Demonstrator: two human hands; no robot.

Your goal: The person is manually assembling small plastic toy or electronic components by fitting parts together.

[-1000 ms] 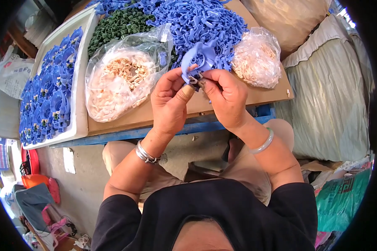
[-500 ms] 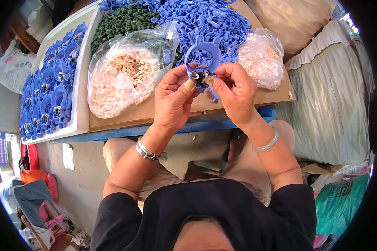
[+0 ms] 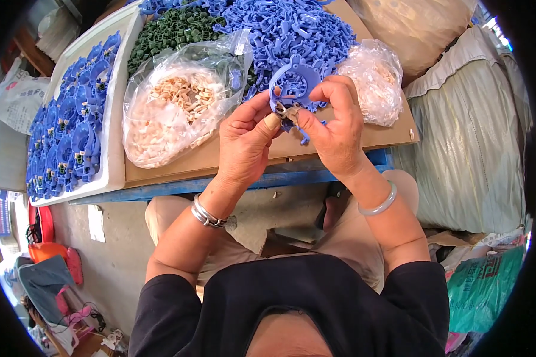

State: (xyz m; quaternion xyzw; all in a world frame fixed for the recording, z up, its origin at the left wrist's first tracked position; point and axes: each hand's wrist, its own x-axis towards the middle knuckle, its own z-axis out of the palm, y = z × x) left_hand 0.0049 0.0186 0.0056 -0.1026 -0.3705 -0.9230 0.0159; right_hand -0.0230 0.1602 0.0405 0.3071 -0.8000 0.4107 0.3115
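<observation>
**Both hands pinched on a blue ring part above the worktable edge**

Nearest to me, I saw the left hand (image 3: 244, 143) and the right hand (image 3: 333, 128) raised together just over the front edge of the brown worktable (image 3: 232, 156). The left thumb and forefinger were closed on a small metal piece (image 3: 287, 110) at the bottom of a blue plastic ring part (image 3: 295, 83); the right fingers were curled and gripping the same part from the other side. The part stood upright between the two hands, above the table and not resting on it.

On the table, left of the hands, lay a clear plastic bag of pale beige pieces (image 3: 173, 110), open at the top. Right of the hands sat a smaller clear bag of whitish pieces (image 3: 378, 83). Behind the hands spread a heap of loose blue plastic parts (image 3: 292, 30), and left of that heap a pile of dark green pieces (image 3: 173, 33). At the table's left side I saw a white tray (image 3: 114, 157) filled with rows of blue parts. Off the table's right side stood large grey-green sacks (image 3: 464, 137).
</observation>
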